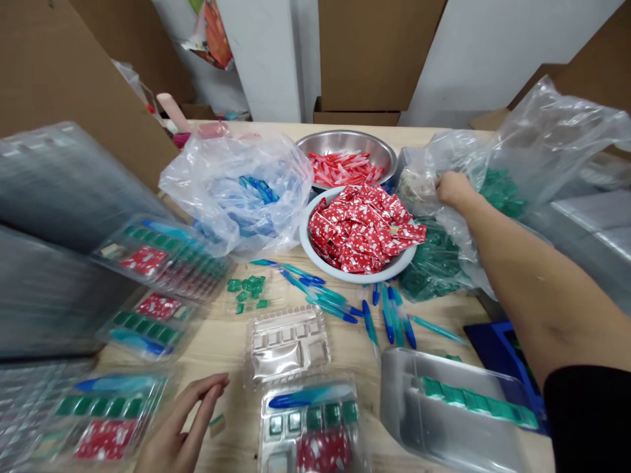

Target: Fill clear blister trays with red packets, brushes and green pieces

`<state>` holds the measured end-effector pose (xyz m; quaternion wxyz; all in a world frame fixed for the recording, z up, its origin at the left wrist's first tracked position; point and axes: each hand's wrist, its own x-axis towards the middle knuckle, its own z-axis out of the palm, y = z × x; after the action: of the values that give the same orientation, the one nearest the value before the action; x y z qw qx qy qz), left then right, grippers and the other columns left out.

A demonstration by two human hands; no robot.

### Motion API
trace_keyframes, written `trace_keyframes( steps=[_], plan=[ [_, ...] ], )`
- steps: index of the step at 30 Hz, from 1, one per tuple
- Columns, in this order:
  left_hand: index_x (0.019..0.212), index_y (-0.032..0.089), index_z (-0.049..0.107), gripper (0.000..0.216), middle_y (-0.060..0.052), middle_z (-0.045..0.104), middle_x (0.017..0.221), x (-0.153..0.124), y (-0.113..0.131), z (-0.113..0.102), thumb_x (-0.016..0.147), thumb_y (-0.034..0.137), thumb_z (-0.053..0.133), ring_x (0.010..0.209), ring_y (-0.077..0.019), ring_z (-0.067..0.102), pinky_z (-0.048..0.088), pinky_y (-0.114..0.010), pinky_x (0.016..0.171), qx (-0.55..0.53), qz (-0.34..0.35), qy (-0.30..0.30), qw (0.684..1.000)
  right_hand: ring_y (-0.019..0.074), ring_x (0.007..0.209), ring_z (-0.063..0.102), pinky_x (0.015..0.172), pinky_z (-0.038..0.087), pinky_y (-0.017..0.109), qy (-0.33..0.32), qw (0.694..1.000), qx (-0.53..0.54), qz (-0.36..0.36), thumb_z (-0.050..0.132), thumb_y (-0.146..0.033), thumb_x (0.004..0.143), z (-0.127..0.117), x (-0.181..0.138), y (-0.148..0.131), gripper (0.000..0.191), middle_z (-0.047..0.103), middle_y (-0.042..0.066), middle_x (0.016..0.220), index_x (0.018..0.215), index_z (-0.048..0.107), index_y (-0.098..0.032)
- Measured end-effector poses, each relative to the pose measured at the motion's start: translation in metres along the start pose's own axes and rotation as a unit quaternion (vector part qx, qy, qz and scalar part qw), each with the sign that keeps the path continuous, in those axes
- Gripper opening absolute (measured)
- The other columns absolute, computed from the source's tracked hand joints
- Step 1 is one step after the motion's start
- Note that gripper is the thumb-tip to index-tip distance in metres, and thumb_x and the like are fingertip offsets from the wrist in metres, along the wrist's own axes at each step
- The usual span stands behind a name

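My left hand is low over the table, fingers stretched forward and thumb close to them, nothing visible between. Just right of it lies a small striped piece. A clear blister tray nearby holds a blue pen, green squares and a red patterned packet. Beyond it is another clear tray with bare compartments. My right hand reaches far right among clear plastic bags, beside a bag of small pale pieces. Its fingers are curled; the tips are hidden.
A white bowl of red packets stands before a steel bowl of red pens. Bags hold blue pens and green pieces. Loose pens lie mid-table. A clear container is at right; filled trays stack left.
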<state>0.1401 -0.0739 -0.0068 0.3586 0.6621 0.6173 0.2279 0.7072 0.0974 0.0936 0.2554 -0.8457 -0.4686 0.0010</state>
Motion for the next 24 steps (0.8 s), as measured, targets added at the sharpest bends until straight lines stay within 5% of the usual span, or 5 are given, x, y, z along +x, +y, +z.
trace_keyframes(
  steps=[3,9,19,24],
  plan=[
    [0.095,0.027,0.074,0.04,-0.004,0.077,0.101,0.0,-0.004,-0.003,0.08,0.061,0.06,0.093,-0.0251,0.074,0.062,-0.025,0.06,0.003,0.005,-0.007,1.0,0.0165,0.111,0.061,0.096,0.044,0.031,-0.019,0.997,-0.044,0.06,0.0,-0.028,0.103,-0.017,-0.009,-0.004,0.071,0.06,0.006,0.113,0.106,0.066,-0.002],
    [0.098,0.027,0.074,0.043,-0.004,0.077,0.105,-0.003,0.0,0.0,0.077,0.062,0.063,0.097,-0.0258,0.074,0.062,-0.023,0.059,-0.018,0.012,-0.04,0.999,0.0139,0.112,0.06,0.097,0.043,0.028,0.002,0.991,-0.048,0.125,-0.001,-0.024,0.101,-0.042,-0.02,-0.016,0.071,0.057,0.007,0.12,0.115,0.064,0.002],
    [0.095,0.027,0.073,0.041,-0.004,0.077,0.1,-0.005,0.02,0.004,0.075,0.062,0.063,0.094,-0.0254,0.074,0.06,-0.023,0.057,-0.017,0.024,-0.052,0.998,0.0141,0.101,0.064,0.091,0.046,0.027,-0.003,0.982,0.071,0.175,0.006,-0.033,0.104,-0.05,-0.041,-0.02,0.067,0.056,0.005,0.116,0.115,0.062,0.002],
    [0.093,0.027,0.071,0.042,-0.003,0.076,0.098,-0.013,0.038,0.019,0.08,0.064,0.056,0.096,-0.024,0.071,0.057,-0.022,0.055,-0.036,0.025,0.009,0.999,0.0141,0.101,0.064,0.09,0.047,0.031,-0.009,0.976,0.121,0.183,0.013,-0.034,0.105,-0.046,-0.032,-0.018,0.059,0.055,0.006,0.116,0.119,0.057,0.003]
  ],
)
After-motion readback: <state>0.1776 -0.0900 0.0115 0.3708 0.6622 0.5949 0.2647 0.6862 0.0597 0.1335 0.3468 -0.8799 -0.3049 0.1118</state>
